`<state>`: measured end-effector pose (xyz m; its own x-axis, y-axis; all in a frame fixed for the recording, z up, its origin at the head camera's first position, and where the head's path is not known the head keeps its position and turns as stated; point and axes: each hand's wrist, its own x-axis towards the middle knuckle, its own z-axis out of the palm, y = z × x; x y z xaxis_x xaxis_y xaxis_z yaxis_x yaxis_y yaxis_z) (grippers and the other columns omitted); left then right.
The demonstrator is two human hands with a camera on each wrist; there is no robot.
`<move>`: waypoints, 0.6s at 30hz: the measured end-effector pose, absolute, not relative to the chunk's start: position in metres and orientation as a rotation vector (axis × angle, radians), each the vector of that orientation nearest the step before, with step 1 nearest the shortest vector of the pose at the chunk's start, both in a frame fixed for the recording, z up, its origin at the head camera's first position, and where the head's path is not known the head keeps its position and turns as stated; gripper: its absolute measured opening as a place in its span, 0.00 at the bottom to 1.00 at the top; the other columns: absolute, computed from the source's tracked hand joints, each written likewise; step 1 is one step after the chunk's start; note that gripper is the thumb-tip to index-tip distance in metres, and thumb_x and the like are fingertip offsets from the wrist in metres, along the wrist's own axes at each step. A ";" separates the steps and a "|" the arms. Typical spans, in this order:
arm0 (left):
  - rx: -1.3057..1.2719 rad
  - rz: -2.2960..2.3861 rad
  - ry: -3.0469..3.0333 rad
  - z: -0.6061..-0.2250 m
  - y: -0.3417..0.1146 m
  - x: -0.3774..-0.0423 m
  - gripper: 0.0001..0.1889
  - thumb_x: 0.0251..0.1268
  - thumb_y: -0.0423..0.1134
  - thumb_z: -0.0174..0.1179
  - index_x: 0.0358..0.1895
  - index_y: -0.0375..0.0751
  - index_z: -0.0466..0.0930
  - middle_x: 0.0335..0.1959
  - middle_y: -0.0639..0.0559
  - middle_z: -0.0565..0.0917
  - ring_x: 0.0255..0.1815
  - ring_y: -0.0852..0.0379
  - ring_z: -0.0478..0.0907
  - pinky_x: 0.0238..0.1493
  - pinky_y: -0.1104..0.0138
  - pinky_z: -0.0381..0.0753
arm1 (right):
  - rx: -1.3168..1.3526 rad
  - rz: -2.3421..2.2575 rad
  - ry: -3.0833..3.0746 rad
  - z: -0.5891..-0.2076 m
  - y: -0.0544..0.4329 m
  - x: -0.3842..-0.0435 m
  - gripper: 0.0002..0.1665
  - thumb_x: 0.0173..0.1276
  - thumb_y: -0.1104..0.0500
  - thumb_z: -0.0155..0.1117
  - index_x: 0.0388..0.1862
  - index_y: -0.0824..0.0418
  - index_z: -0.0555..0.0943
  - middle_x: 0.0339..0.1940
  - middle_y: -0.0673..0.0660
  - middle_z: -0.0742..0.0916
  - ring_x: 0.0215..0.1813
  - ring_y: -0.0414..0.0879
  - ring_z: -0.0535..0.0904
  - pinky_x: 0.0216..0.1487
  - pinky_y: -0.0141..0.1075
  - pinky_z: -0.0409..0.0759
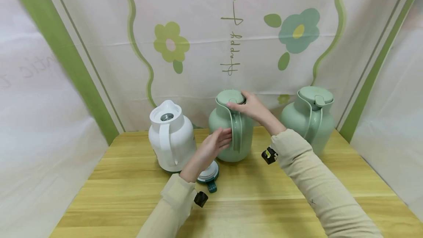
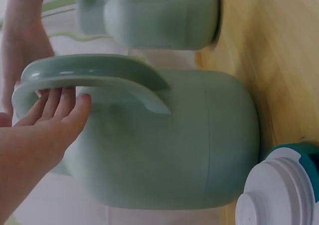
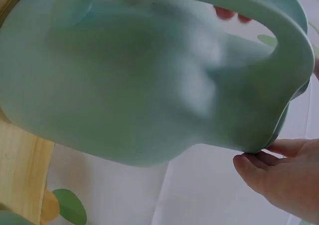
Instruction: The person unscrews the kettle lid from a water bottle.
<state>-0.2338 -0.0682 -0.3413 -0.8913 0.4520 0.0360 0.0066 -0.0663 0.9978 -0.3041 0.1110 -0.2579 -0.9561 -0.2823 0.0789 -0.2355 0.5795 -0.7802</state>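
Three jugs stand upright on a wooden table [image 1: 251, 208]. One green thermos jug [image 1: 222, 118] is in the middle of the head view. The right hand [image 1: 252, 107] holds its round lid [image 1: 229, 96] at the top. The thumb is at the front edge and the fingers are at the far side, so the hand is bent round the rim. The left hand [image 1: 213, 144] is beside the same jug, with its fingers nearly straight and its thumb up. The fingertips poke into the loop of the handle [image 1: 236, 135], but they are not wrapped round it. I cannot tell if they touch it.

Another green thermos jug [image 1: 300, 115] is at the right of the head view, with its lid on. A white thermos jug [image 1: 180, 139] is left of the middle, and its top is open, so you can see the shiny inside. A white and dark green stopper [image 1: 208, 173] lies near it on the table, partly behind the left wrist.

Both arms have cream sleeves [image 1: 307, 168]. At the back hangs a pale cloth [image 1: 201, 6] with flowers and the words "Happy Life".
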 end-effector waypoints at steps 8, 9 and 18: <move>0.453 2.000 1.901 -0.337 -0.059 -0.240 0.33 0.79 0.52 0.27 0.72 0.26 0.50 0.74 0.31 0.56 0.75 0.40 0.55 0.77 0.52 0.54 | -0.477 -1.329 2.801 -0.260 0.107 -0.304 0.51 0.62 0.46 0.65 0.75 0.68 0.53 0.70 0.70 0.67 0.69 0.62 0.65 0.69 0.54 0.67; 0.445 1.999 1.904 -0.336 -0.058 -0.241 0.33 0.79 0.52 0.28 0.72 0.25 0.50 0.73 0.31 0.57 0.75 0.39 0.56 0.77 0.51 0.55 | -0.482 -1.326 2.807 -0.260 0.106 -0.304 0.51 0.62 0.46 0.66 0.75 0.68 0.53 0.70 0.70 0.67 0.69 0.62 0.65 0.70 0.54 0.66; 0.391 1.906 1.982 -0.325 -0.055 -0.245 0.33 0.78 0.54 0.33 0.69 0.29 0.58 0.68 0.34 0.67 0.70 0.42 0.66 0.73 0.52 0.63 | -0.442 -1.253 2.845 -0.261 0.106 -0.303 0.57 0.62 0.44 0.65 0.76 0.70 0.47 0.75 0.71 0.56 0.74 0.64 0.56 0.73 0.56 0.60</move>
<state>-0.2447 -0.0553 -0.3246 -0.8961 0.4387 -0.0674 -0.0502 0.0506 0.9975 -0.3030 0.1061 -0.2608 -0.9604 -0.2558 0.1107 -0.2543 0.6416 -0.7237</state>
